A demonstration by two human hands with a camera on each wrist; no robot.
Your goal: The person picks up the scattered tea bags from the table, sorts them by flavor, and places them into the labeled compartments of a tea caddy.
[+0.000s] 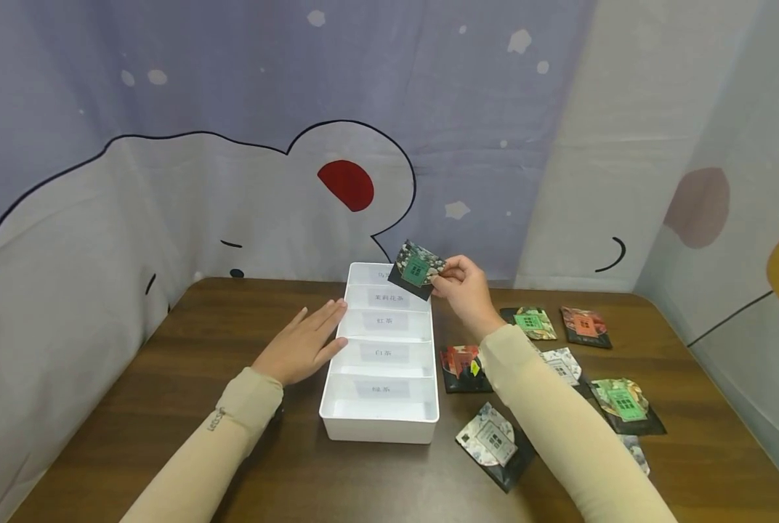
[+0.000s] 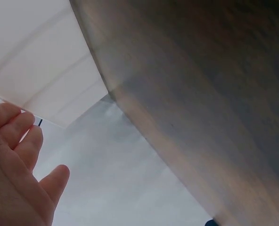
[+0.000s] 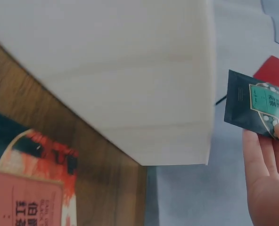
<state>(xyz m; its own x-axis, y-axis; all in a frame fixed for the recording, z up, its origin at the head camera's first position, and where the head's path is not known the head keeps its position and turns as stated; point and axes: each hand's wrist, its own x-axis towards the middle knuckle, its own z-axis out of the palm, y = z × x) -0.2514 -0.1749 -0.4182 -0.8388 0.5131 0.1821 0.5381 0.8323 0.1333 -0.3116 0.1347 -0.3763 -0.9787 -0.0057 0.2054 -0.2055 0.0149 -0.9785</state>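
My right hand (image 1: 466, 294) pinches a dark tea packet (image 1: 416, 270) with a green label by its edge, thumb on its face. The packet is held over the far end of a white divided box (image 1: 379, 431), covering part of the farthest label. In the right wrist view the packet (image 3: 257, 104) is tilted beside the box's rim, with fingers behind it. My left hand (image 1: 303, 343) lies with straight fingers, fingertips at the box's left rim. The left wrist view shows that hand (image 2: 17, 160) by the box wall (image 2: 45, 61).
Right of the box lie several tea packets: a red one (image 1: 458, 363), a white one (image 1: 494, 442), green ones (image 1: 535, 323) (image 1: 627, 404), and an orange one (image 1: 586, 325). The right sleeve hides part of the group. A printed curtain (image 1: 468, 145) hangs behind the wooden table (image 1: 167, 407).
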